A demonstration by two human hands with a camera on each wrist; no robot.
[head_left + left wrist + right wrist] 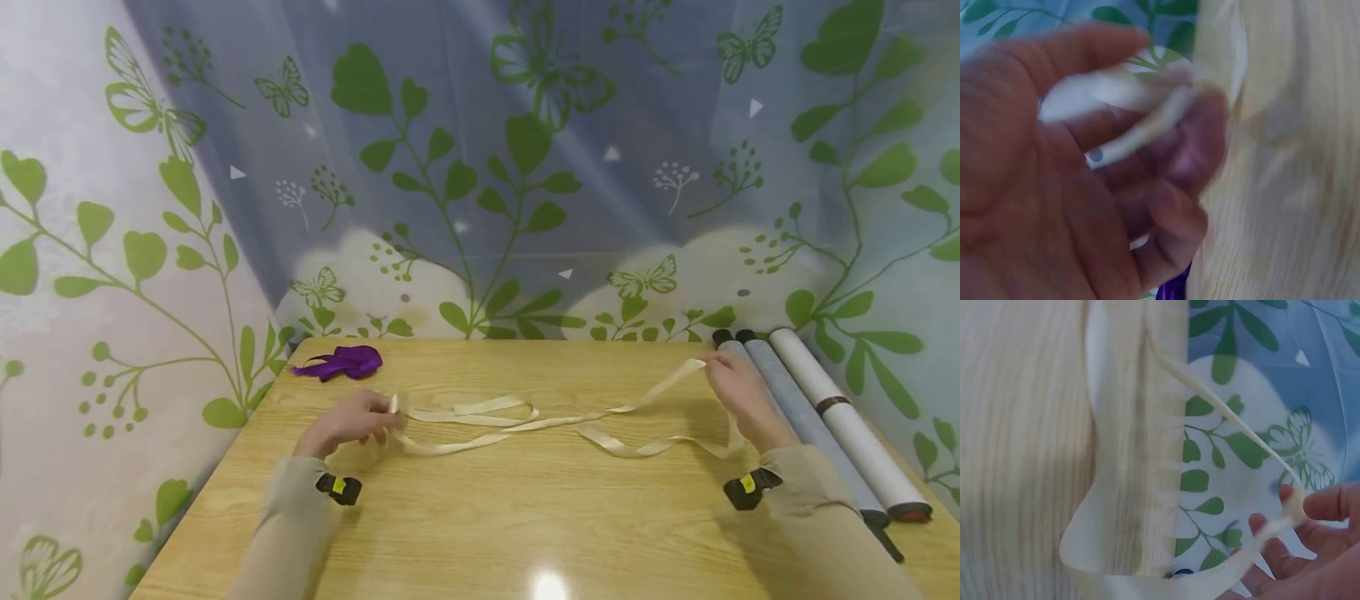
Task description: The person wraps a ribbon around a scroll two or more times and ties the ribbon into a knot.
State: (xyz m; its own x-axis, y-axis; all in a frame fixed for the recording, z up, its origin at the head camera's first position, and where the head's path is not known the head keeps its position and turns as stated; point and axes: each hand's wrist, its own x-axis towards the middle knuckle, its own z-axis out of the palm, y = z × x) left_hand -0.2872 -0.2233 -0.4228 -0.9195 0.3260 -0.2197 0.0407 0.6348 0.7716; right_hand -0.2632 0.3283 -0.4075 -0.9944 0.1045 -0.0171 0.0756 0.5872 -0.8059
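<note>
A long cream ribbon [558,423] stretches in loose bends across the wooden table between both hands. At its left part, my left hand [356,421] has the ribbon in its curled fingers; in the left wrist view the ribbon [1141,134] crosses those fingers, blurred, with the thumb held apart. On the other side, my right hand [738,396] pinches the ribbon between thumb and fingertips and raises it off the table. From that pinch in the right wrist view, one length of ribbon [1229,412] runs off taut and narrow, while another hangs in a wide curve.
A bundled purple ribbon [341,363] lies at the table's back left. Several rolls, among them a white one [847,421], lie along the right side, close to my right hand. Leaf-patterned curtain [450,167] hangs behind the wooden table [480,517].
</note>
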